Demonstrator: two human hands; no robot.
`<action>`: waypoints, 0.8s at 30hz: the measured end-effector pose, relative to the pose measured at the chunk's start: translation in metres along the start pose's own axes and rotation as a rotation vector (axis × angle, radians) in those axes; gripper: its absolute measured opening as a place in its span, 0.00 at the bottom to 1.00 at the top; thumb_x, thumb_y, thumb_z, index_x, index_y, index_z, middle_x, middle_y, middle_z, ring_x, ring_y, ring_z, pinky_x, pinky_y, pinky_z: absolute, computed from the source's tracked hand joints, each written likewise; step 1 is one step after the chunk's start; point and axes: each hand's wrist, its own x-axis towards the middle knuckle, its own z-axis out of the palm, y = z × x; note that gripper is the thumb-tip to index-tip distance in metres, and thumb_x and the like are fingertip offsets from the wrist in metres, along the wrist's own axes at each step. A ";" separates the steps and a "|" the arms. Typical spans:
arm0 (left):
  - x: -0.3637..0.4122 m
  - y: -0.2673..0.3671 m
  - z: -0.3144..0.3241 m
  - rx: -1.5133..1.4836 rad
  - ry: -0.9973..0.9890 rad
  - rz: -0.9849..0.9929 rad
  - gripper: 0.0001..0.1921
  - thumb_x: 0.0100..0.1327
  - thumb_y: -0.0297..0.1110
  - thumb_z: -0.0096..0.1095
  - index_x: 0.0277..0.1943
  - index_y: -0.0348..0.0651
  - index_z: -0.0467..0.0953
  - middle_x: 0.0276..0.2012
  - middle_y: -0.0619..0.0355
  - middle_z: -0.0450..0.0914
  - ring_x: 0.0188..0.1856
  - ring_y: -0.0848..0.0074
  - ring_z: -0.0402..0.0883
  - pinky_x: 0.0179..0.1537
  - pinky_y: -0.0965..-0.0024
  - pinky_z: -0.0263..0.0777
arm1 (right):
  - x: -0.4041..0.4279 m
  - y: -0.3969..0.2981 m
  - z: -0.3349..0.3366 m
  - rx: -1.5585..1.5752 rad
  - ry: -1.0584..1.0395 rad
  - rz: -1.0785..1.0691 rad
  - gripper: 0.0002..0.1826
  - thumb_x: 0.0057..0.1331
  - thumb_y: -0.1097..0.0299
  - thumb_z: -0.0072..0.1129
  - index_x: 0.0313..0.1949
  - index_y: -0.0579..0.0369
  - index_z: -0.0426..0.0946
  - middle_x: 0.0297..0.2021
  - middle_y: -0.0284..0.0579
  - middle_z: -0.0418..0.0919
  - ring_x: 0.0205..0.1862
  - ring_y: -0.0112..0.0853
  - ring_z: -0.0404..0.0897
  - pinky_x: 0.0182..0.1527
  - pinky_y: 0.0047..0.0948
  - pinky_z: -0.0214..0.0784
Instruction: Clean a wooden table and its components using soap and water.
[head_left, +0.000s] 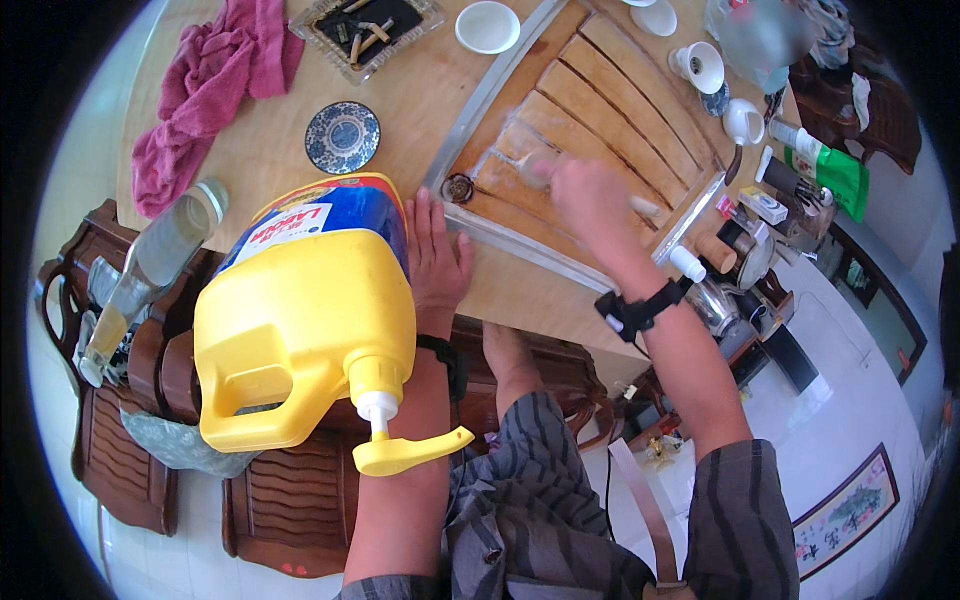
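Observation:
My right hand (589, 199), blurred, grips a small pale object (536, 166), too blurred to name, against the slatted wooden tea tray (592, 112). Whitish residue marks the slats around it. A short pale cylindrical piece (645, 207) lies on the tray beside my right hand. My left hand (437, 259) rests on the table, palm down, fingers apart, partly hidden by a large yellow pump bottle (315, 300) that stands close beside it. A small round dark piece (457, 188) sits at the tray's near left corner.
A blue-and-white saucer (343, 137), a glass ashtray (367, 30) with cigarette butts, a white bowl (487, 28) and a pink towel (202, 97) lie beyond the bottle. A glass bottle (161, 240) stands at the left edge. Cups, a white ladle-like vessel (743, 122) and containers crowd the right side.

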 end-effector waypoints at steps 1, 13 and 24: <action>0.000 0.000 0.001 0.002 0.000 -0.001 0.31 0.71 0.40 0.53 0.72 0.35 0.58 0.76 0.42 0.56 0.76 0.45 0.57 0.76 0.49 0.52 | 0.009 0.008 -0.008 0.062 0.029 0.115 0.26 0.72 0.48 0.57 0.29 0.61 0.84 0.25 0.62 0.82 0.31 0.54 0.86 0.32 0.52 0.77; -0.001 -0.002 0.001 0.040 -0.013 0.006 0.32 0.71 0.41 0.54 0.71 0.34 0.58 0.76 0.39 0.56 0.76 0.43 0.56 0.76 0.47 0.51 | 0.005 -0.007 -0.010 0.201 0.005 0.147 0.22 0.70 0.52 0.61 0.29 0.59 0.85 0.24 0.66 0.80 0.30 0.57 0.84 0.32 0.52 0.76; 0.001 0.000 0.000 0.050 0.013 0.035 0.31 0.72 0.40 0.54 0.72 0.35 0.57 0.76 0.39 0.56 0.76 0.41 0.56 0.75 0.48 0.53 | -0.016 -0.026 0.016 0.181 -0.093 0.029 0.15 0.69 0.56 0.61 0.35 0.55 0.87 0.26 0.61 0.82 0.31 0.54 0.84 0.34 0.52 0.75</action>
